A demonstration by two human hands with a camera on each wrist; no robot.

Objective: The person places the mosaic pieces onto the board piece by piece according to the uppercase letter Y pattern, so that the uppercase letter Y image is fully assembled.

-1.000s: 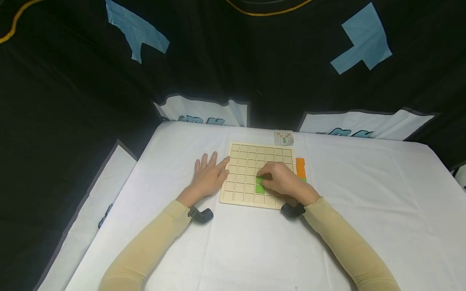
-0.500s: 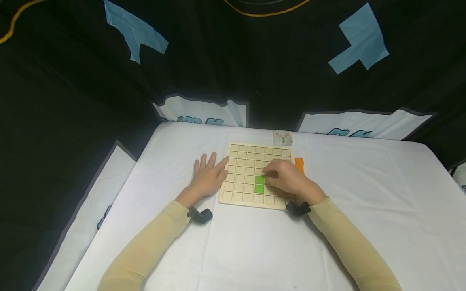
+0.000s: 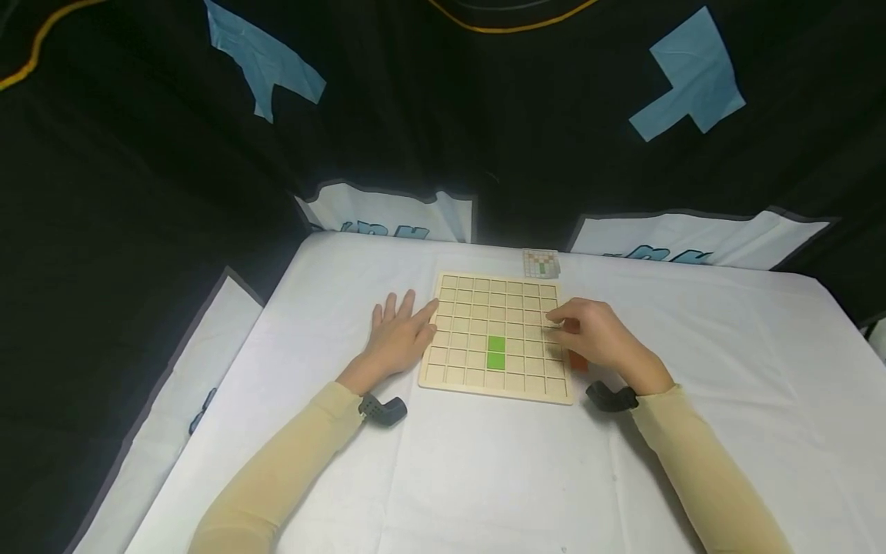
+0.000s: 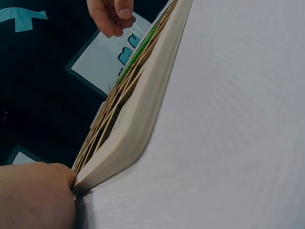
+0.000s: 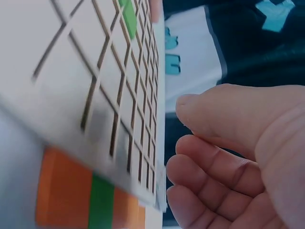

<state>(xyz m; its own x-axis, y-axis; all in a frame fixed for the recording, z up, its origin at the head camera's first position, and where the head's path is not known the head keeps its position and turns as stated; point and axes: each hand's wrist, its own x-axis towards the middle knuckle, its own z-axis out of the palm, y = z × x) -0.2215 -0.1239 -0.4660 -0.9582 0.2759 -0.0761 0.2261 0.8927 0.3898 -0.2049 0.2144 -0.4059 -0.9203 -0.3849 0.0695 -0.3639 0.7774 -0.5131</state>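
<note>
Hovering empty, fingers loosely curled, right hand (image 3: 594,332) has beige wooden grid board (image 3: 460,323) to its left, orange-and-green blocks (image 5: 64,191) beneath; spread-fingered left hand (image 3: 394,342) touches board's edge.

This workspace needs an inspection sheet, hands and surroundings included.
Surface: creased white tablecloth.
Things: pale wooden gridded board, two green square tiles in adjoining cells; orange and green blocks by its right edge; small printed grid card beyond the far edge.
Clutter: nothing seen.
Hands: left hand touches the board's left edge; right hand at the right edge, fingers loosely curled, nothing seen held.
Cables: yellow lines up top; cord or trim unclear.
Surroundings: black cloth backdrop with blue tape strips.
</note>
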